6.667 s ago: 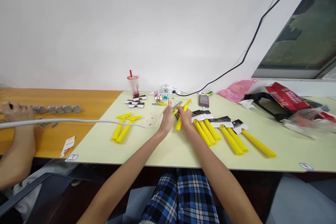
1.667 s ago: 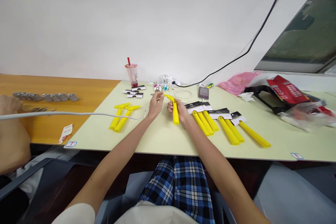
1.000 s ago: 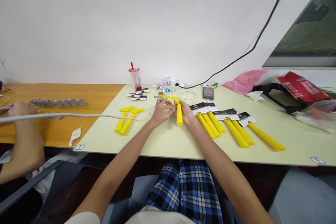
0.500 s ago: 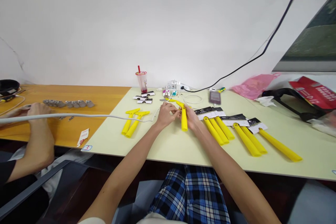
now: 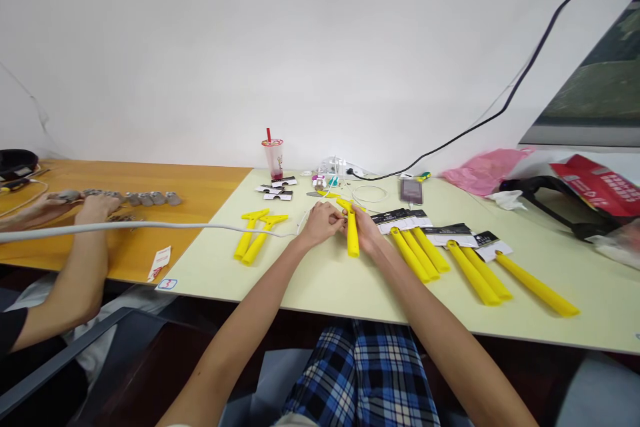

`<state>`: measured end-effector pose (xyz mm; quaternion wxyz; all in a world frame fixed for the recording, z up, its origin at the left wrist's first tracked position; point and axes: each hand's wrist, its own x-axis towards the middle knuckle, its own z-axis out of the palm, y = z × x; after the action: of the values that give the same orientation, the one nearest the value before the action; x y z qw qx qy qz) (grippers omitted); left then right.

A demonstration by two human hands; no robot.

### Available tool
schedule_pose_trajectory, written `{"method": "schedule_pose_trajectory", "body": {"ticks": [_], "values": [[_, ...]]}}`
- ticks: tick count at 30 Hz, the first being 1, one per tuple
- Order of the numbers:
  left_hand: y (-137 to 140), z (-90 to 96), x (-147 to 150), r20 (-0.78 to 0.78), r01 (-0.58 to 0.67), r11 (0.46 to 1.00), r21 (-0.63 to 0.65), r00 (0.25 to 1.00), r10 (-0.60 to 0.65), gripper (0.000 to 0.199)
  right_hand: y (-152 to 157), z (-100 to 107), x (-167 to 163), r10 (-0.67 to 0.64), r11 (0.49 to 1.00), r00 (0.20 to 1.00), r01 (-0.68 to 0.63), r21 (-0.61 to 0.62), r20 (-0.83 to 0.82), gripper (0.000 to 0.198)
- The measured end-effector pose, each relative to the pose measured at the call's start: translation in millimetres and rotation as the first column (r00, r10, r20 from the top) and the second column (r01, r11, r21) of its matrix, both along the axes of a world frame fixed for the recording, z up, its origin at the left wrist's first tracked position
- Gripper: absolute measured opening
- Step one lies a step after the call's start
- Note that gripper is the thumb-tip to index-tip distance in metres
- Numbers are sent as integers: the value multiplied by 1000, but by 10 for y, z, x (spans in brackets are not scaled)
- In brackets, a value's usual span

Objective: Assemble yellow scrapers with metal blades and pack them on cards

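Observation:
A yellow T-shaped plastic handle [image 5: 353, 240] is in my right hand [image 5: 367, 232], its crossbar up and its hollow grip end toward me. My left hand [image 5: 323, 222] is beside the crossbar with thumb and fingers pinched together; what lies between the fingertips is too small to make out. On the left, two more yellow T-shaped handles [image 5: 259, 238] rest on the table. To the right lie several yellow handles [image 5: 413, 255] with black-and-white cards [image 5: 401, 220] at their heads. Behind my hands is a yellow-handled knife [image 5: 326, 194].
Folded cards [image 5: 276, 191] lie near a plastic cup with a red straw [image 5: 274, 159]. Toward the wall are a power strip [image 5: 336, 167], cables and a dark phone-like device [image 5: 411, 191]. A grey cable [image 5: 150, 226] crosses the left side, where a co-worker's hand [image 5: 97, 207] handles small grey parts.
My hands stay around the yellow handle, the left fingertips drawn closer together. The view has shifted slightly. The co-worker's hand has moved right, toward the row of grey parts.

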<state>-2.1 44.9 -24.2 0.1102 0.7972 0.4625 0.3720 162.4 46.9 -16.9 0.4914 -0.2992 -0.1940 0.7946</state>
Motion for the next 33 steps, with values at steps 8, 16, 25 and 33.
{"method": "schedule_pose_trajectory", "body": {"ticks": [8,16,25,33], "values": [[28,-41,10,168,-22,1000,1,985,22,7,-16,30,-22,10,1000,999,-11,-18,-46,25],[115,-20,-21,419,-18,998,-54,907,39,11,32,26,-19,-25,998,996,20,-61,-91,22],[86,101,-65,619,-26,998,-51,784,52,12,-39,3,-42,7,1000,1000,-6,-29,25,17],[84,125,-159,534,-40,999,10,845,28,9,-112,51,-30,103,992,986,-110,54,129,18]]}}
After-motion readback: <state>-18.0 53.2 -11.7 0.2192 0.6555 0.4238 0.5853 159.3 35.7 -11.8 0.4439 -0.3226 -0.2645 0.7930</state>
